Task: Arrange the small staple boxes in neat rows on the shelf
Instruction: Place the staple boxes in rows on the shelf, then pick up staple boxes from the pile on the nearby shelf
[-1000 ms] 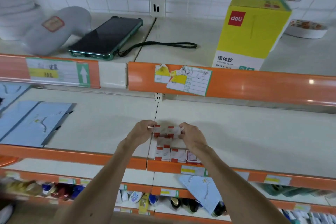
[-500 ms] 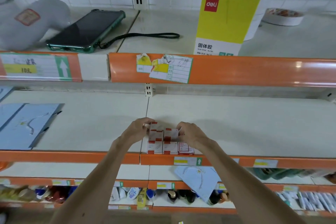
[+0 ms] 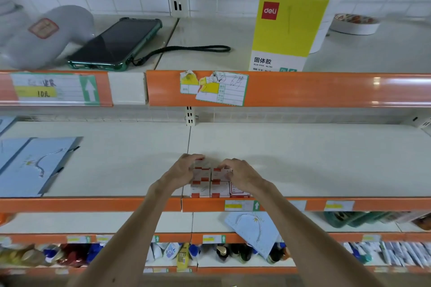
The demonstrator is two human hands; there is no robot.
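Head view, left hand (image 3: 183,171), right hand (image 3: 243,176) gripping staple boxes (image 3: 211,183), deli carton (image 3: 289,28)

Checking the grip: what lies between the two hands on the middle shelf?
In the head view, red-and-white staple boxes lie between the left hand and the right hand, which both hold them.

2 hands (image 3: 184,170) (image 3: 243,176) around staple boxes (image 3: 219,189)

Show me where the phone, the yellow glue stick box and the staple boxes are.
phone (image 3: 116,41), head view, middle of its dark screen.
yellow glue stick box (image 3: 289,30), head view, its yellow front face.
staple boxes (image 3: 219,190), head view, top of the middle front-row box.
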